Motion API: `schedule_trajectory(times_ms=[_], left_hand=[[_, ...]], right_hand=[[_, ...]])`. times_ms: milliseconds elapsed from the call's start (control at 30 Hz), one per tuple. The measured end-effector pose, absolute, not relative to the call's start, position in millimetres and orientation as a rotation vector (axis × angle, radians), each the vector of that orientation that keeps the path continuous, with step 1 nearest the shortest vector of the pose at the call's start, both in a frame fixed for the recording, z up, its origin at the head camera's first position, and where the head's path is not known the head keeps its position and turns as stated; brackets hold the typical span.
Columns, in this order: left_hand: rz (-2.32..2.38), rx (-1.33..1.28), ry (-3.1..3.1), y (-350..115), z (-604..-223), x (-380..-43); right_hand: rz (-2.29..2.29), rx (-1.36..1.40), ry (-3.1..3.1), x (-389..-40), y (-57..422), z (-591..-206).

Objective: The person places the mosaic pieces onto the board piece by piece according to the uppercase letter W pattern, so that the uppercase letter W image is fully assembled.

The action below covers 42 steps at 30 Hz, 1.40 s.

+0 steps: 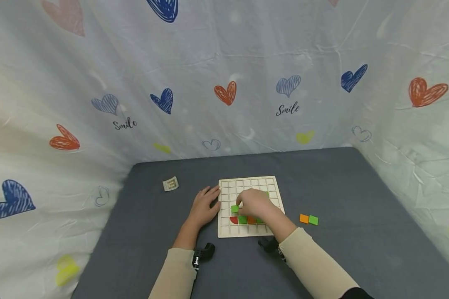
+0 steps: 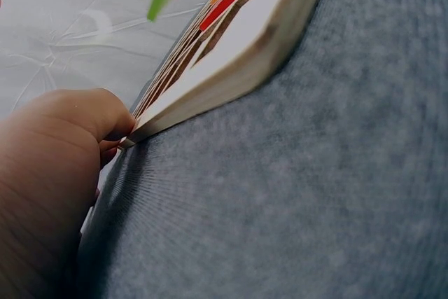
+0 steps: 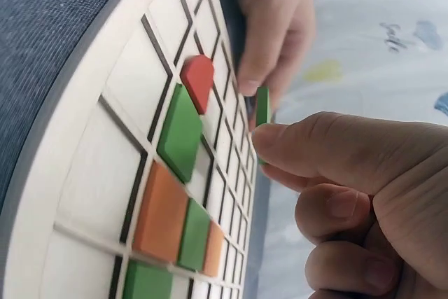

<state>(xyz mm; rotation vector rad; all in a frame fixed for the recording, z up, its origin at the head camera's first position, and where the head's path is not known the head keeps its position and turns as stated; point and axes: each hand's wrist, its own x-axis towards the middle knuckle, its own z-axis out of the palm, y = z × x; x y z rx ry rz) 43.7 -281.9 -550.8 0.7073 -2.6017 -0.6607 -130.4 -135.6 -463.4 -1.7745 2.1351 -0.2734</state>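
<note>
A pale wooden board (image 1: 224, 231) with a square grid lies on the dark table. My right hand (image 1: 256, 202) is over the board, pinching a green square tile (image 3: 262, 106) between thumb and fingertip; in the right wrist view the tile stands on edge, above the board. My left hand (image 1: 203, 207) rests at the board's left side, fingers spread, the thumb touching its edge in the left wrist view. Set in the grid are a red round-ended piece (image 3: 198, 82), a green tile (image 3: 180, 133) beside it, and several more orange and green tiles, partly covered by my right hand in the head view.
Right of the board, a loose orange tile (image 1: 304, 218) and a loose green tile (image 1: 313, 220) lie side by side. A small printed paper (image 1: 170, 184) is at the back left of the table. A white curtain with hearts (image 1: 224, 124) hangs behind the table.
</note>
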Motion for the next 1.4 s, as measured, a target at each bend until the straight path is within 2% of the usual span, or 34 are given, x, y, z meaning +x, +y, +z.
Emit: schedule_trajectory(times_ms=[900,1400], left_hand=[[-0.663,0.702,-2.598,-280.2,-551.6,42.1],[-0.667,0.714,-2.594,-280.6,-547.6,42.6]], right_hand=[[-0.246,-1.777,2.117,-128.9,-146.5,-478.7],[-0.568,-1.589,2.187,-155.1,-96.1,-473.0]])
